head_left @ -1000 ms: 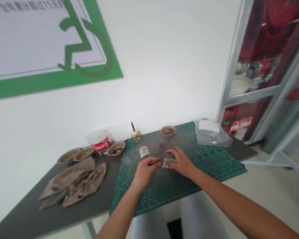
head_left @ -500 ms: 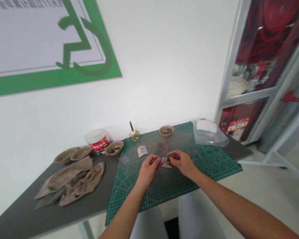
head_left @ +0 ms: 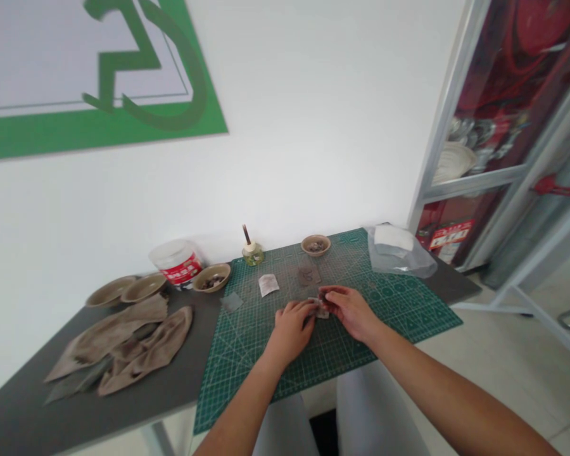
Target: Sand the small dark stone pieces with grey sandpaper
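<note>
My left hand (head_left: 292, 324) and my right hand (head_left: 350, 309) meet over the middle of a green cutting mat (head_left: 399, 310). Between their fingertips lies a small pale sachet (head_left: 322, 310) with something dark in it; both hands pinch it from either side. A second small white sachet (head_left: 268, 284) lies on the mat just beyond my left hand. A flat grey piece (head_left: 308, 274) lies beyond the pinched sachet.
A dark grey table (head_left: 28, 418) stands against a white wall. Brown cloths (head_left: 123, 345) lie at left, with shallow bowls (head_left: 126, 289), a red-labelled tub (head_left: 175, 264), a small bottle (head_left: 251, 252), another bowl (head_left: 316, 244) and a clear bag (head_left: 396, 251). A metal-framed cabinet (head_left: 494, 126) stands at right.
Both hands closed in on the small sachet, which my right hand first held flat on the mat. The head camera drifted, shifting the scene left and down.
</note>
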Demonstrator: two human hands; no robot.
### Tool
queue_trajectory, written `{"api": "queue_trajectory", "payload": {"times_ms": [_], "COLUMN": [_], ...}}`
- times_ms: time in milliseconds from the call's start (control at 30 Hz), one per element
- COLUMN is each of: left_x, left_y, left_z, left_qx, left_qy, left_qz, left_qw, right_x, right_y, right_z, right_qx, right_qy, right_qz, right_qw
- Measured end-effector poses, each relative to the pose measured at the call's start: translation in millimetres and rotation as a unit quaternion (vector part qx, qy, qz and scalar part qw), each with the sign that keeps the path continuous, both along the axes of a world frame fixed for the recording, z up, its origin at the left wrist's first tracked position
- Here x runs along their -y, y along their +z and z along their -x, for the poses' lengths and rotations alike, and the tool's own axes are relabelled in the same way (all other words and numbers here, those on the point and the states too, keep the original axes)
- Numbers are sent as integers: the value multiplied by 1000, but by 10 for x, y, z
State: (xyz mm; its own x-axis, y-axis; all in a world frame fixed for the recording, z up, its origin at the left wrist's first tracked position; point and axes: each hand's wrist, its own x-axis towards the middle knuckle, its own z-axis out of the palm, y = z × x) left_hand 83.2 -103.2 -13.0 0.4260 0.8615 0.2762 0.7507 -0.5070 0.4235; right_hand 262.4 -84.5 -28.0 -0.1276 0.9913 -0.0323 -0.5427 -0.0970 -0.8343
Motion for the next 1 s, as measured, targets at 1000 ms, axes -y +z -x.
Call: {"api": "queue_trajectory", "payload": {"times_ms": [1000], "left_x": [152], "left_y": [-59], "left_z": [28], "left_qx": [-58], "left_qy": [69], "left_qz": [-3], "left_qw": [996], "right_x": [182], "right_y": [-58], "right_z": [2], "right_qx": [632], "right_qy": [2], "right_qz": [-357], "right_qw": [688]}}
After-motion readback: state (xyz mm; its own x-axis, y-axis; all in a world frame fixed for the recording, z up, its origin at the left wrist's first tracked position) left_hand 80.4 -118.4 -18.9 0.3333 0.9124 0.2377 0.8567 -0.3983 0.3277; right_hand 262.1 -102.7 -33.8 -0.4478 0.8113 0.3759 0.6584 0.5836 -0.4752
